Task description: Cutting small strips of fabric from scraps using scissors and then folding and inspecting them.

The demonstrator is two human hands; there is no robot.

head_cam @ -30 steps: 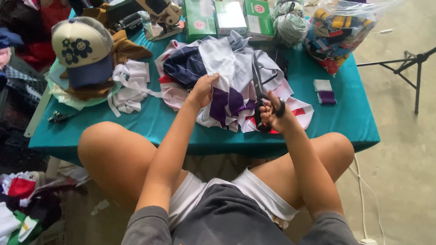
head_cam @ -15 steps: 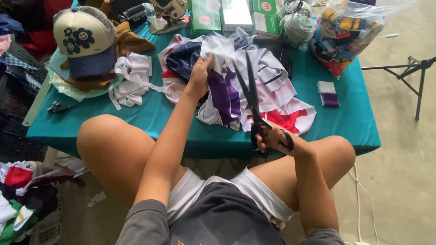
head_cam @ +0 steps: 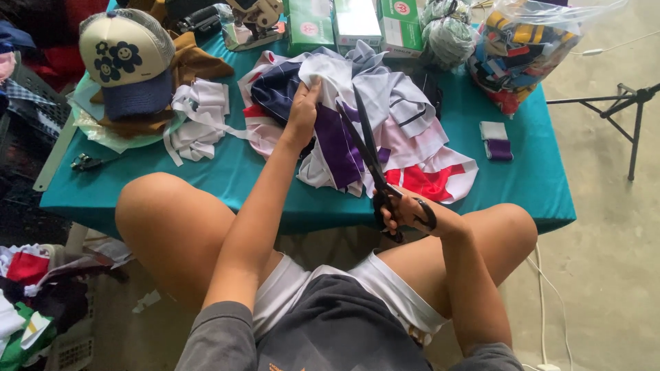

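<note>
Three green-white boxes (head_cam: 354,24) behind; left hand (head_cam: 302,113) grips fabric pile (head_cam: 385,117), right hand (head_cam: 412,213) scissors (head_cam: 371,154).

Low table (head_cam: 522,199) covered in teal cloth, ahead of the hands. Bare grey concrete floor (head_cam: 605,275) to their right, with a black tripod stand (head_cam: 629,113) and white cable (head_cam: 540,302). Even daylight, soft shadows.

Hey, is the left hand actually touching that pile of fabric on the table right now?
Touching. The head view shows the left hand pressed down on the fabric pile, fingers gripping a white fold, while the right hand holds open black scissors.
</note>
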